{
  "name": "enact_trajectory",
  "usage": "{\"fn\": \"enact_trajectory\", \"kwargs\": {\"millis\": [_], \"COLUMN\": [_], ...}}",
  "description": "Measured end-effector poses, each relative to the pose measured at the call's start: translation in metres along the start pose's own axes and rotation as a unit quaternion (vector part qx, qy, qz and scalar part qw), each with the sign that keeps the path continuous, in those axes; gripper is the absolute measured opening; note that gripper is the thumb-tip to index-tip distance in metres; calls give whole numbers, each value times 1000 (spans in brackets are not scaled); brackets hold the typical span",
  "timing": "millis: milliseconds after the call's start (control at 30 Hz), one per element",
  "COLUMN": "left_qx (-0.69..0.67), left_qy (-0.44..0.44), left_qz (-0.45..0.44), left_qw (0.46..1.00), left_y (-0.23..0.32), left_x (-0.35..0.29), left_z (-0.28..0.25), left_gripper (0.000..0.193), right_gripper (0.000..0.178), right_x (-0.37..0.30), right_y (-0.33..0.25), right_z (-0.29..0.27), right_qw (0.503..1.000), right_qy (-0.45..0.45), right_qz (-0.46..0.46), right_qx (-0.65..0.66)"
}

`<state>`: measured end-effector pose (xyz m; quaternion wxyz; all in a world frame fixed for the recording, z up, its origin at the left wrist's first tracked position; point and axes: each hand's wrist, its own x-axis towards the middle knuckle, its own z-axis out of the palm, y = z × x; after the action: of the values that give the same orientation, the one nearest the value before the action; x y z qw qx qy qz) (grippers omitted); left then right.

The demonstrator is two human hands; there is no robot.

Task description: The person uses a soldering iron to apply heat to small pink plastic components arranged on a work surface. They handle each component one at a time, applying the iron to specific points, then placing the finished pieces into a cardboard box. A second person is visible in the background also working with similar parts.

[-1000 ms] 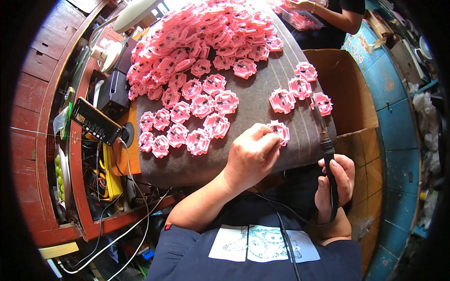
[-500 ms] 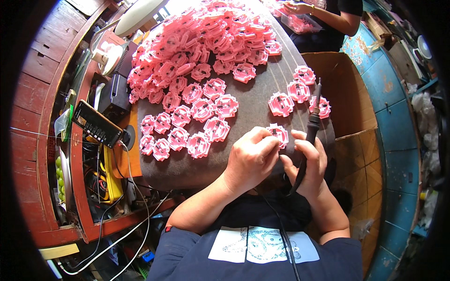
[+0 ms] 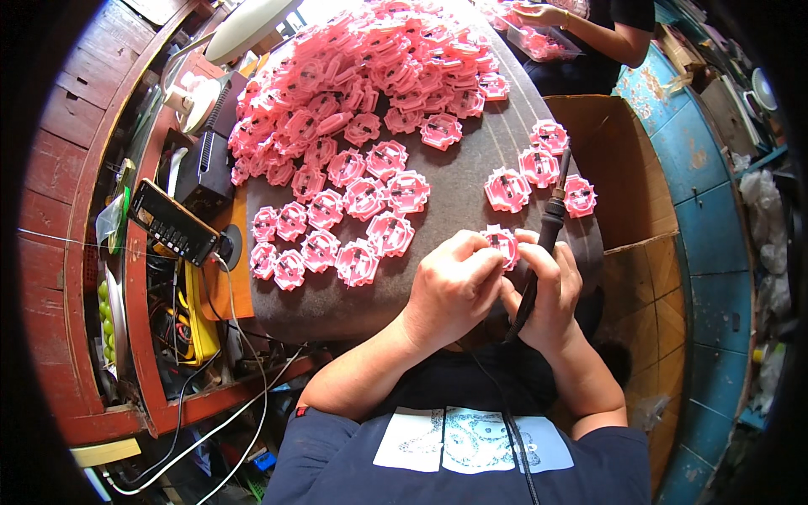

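My right hand (image 3: pixel 551 295) is wrapped round a black soldering iron (image 3: pixel 552 220), whose tip points up and away from me. Its thumb and fingertips come close to my left hand (image 3: pixel 450 282), which is closed in a pinch; whatever lies between those fingertips is hidden. Just beyond both hands sits a pink plastic part (image 3: pixel 500 245) with a dark piece in its middle, partly covered by my fingers. Farther right are several similar pink parts (image 3: pixel 507 190). More stand in rows (image 3: pixel 364 197) left of my hands, all on the dark tabletop (image 3: pixel 454 189).
A large heap of pink parts (image 3: pixel 353 67) covers the far table. At left are a phone (image 3: pixel 172 221), a black box (image 3: pixel 204 172) and cables. A cardboard box (image 3: pixel 610 160) stands at right. At the far right, another person's hand (image 3: pixel 539 15) is near a bag of pink parts (image 3: pixel 543 42).
My right hand has moved slightly left, closer to my left hand, and the soldering iron has shifted left with it. My left hand has barely moved.
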<state>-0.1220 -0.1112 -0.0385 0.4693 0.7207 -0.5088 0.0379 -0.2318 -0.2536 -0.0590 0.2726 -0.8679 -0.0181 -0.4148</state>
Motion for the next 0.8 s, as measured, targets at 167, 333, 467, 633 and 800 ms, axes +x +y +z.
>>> {"fn": "enact_trajectory", "kwargs": {"millis": [167,333,467,633,800], "left_qx": [-8,-6,-37,212,368], "left_qy": [8,11,29,71,-32], "left_qz": [-5,7,-23,-37,-116], "left_qw": [1000,1000,999,974,922], "left_y": [0,-2,7,3,0], "left_x": [-1,-2,-4,-14,-18], "left_z": [2,0,-10,-61,-80], "left_gripper": [20,21,22,27,29], "right_gripper": [62,60,59,57,57], "right_x": [1,0,0,2,5], "right_y": [-2,-4,-6,2,12], "right_z": [0,5,8,-1,-7], "right_qw": [1000,1000,999,996,989], "right_qy": [-2,10,16,28,40], "right_qz": [8,7,24,53,65], "right_qx": [-8,-15,-22,-67,-126]}}
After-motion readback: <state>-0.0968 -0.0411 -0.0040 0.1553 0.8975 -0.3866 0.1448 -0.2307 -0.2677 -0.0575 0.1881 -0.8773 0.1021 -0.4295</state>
